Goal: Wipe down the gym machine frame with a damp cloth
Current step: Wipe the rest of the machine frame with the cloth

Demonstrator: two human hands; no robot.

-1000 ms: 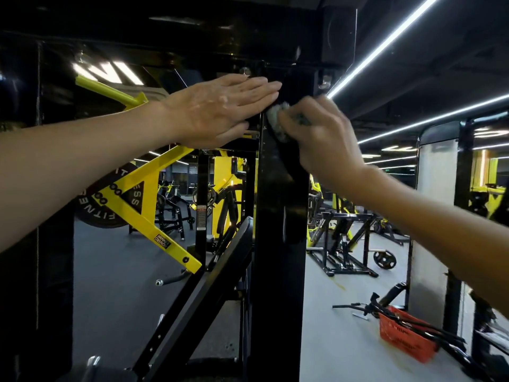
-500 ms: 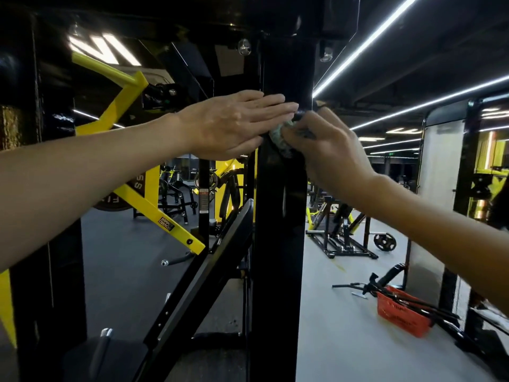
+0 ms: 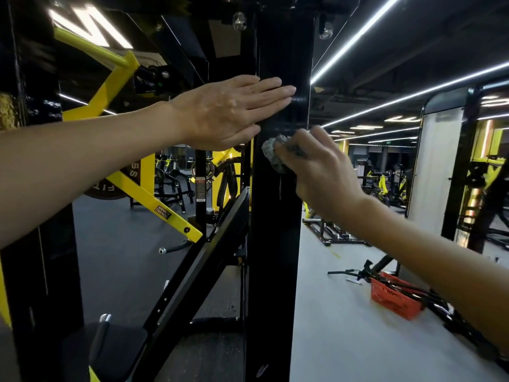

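Right grip (image 3: pixel 319 166): fingers curled round a wadded grey cloth (image 3: pixel 272 153), pressing it against the front face of the black frame post (image 3: pixel 272 257).
Left grip (image 3: pixel 228 111): flat and empty, fingers straight and together, laid on the same post just above and to the left of the right grip.
Cloth: bunched under the right grip's fingertips and touching the post, with its left edge poking out past them.
Done, as judged: faint smeared streaks on the post between the two grips suggest this upper stretch has been wiped.
Left, as judged: the long run of post below the right grip shows no streaks. The yellow arm (image 3: pixel 154 194), below the left grip, looks untouched, so most of the frame probably remains.
Elsewhere: an orange basket (image 3: pixel 394 301) sits on the floor, well below the right grip.
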